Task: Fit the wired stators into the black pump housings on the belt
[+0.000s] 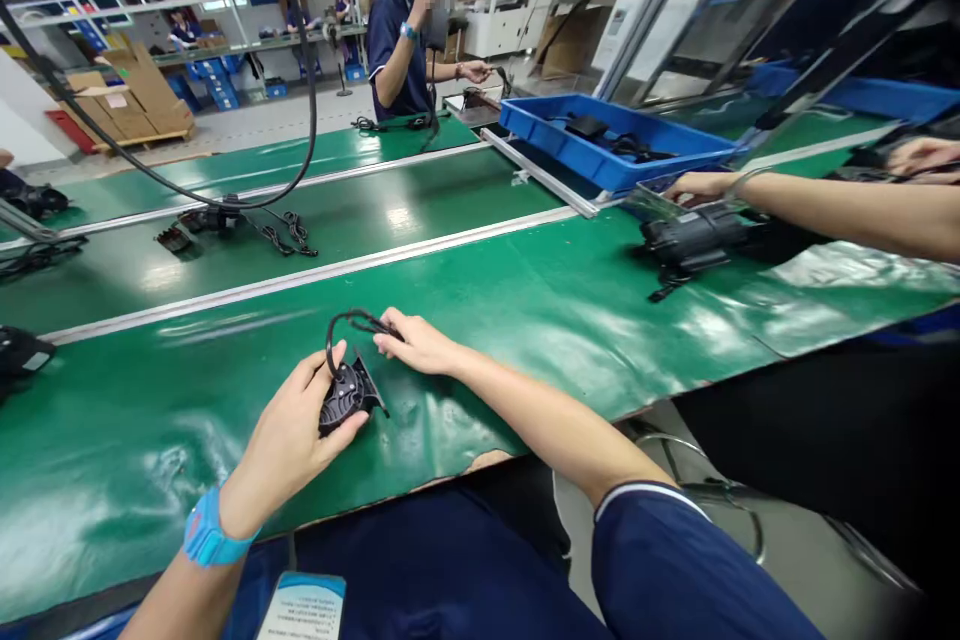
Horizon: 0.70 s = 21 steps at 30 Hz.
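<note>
A black plastic motor part with ribs and a flat foot is held over the green mat near the table's front edge. My left hand is wrapped round its left side, thumb below and fingers above. A black cable rises from the part and loops over to the right. The cable's far portion lies between the thumb and fingers of my right hand, which is closed in a pinch on it. The cable's end is hidden in those fingers.
A blue bin with black parts stands at the back right. A co-worker's hand is beside a black motor on the right. Further motors with cords lie along the middle belt, and a black cable hangs overhead.
</note>
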Available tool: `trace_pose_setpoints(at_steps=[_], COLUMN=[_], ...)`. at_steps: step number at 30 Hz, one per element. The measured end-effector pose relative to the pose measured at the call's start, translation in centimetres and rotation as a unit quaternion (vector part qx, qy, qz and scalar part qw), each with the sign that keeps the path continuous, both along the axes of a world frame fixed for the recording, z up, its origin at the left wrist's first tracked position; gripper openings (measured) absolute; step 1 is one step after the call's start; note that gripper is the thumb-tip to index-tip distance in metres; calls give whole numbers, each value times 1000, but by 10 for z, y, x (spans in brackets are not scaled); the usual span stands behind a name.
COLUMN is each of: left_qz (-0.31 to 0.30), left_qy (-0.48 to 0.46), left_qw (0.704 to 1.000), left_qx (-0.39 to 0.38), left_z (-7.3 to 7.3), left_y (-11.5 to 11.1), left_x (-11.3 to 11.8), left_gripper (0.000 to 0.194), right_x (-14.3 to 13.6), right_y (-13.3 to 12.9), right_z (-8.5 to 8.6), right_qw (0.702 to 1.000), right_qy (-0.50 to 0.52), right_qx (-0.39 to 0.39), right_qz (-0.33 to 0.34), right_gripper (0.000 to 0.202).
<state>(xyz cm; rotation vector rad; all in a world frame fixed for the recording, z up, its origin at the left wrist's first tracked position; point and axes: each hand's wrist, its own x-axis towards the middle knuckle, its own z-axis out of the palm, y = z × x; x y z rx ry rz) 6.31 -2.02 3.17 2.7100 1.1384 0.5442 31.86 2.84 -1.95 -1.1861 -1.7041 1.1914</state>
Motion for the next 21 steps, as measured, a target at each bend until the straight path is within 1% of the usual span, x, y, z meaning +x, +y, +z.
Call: trace_pose_setpoints(at_steps=[2,4,7,8,10,11,12,14,15,17,19,21], left_qz=[-6,-15,-35,-40,-44,-44,-41,-34,-31,-34,-51,-69], left_qy=[-1,-5,-8,-11,-24,-34,-48,-72,-78,-77,-64,-51], left_qw=[1000,1000,998,998,997,996,996,996,996,996,996,995], left_qx=[5,18,43,51,63,64,60,39,23,-8,-31,-48], left_z=[1,0,-7,-10,-16,-18,-19,-21,-23,-29,-39,-52], left_y=[1,2,6,8,12,14,15,16,16,16,18,23], left_x=[1,0,-2,-2,-1,0,3,9,12,19,25,32], left_gripper=[73,73,75,77,81,84,86,88,87,82,77,69], right_x=[-16,-30,-46,-50,-54,-53,-51,-37,-25,9,53,102], right_y=[-11,-24,-39,-43,-48,-50,-52,-54,-54,-50,-42,-30], right_z=[0,2,6,6,4,2,0,-4,-6,-9,-9,-6], right_qw=[999,993,964,954,940,935,930,914,901,870,843,810], right_qy=[41,107,228,261,306,322,335,352,356,358,351,333], right_qx=[-22,-55,-120,-134,-143,-146,-150,-153,-148,-122,-86,-52], right_qz=[-10,4,57,62,45,20,-19,-131,-197,-316,-398,-479], right_gripper=[40,48,53,52,49,48,49,56,59,63,64,64])
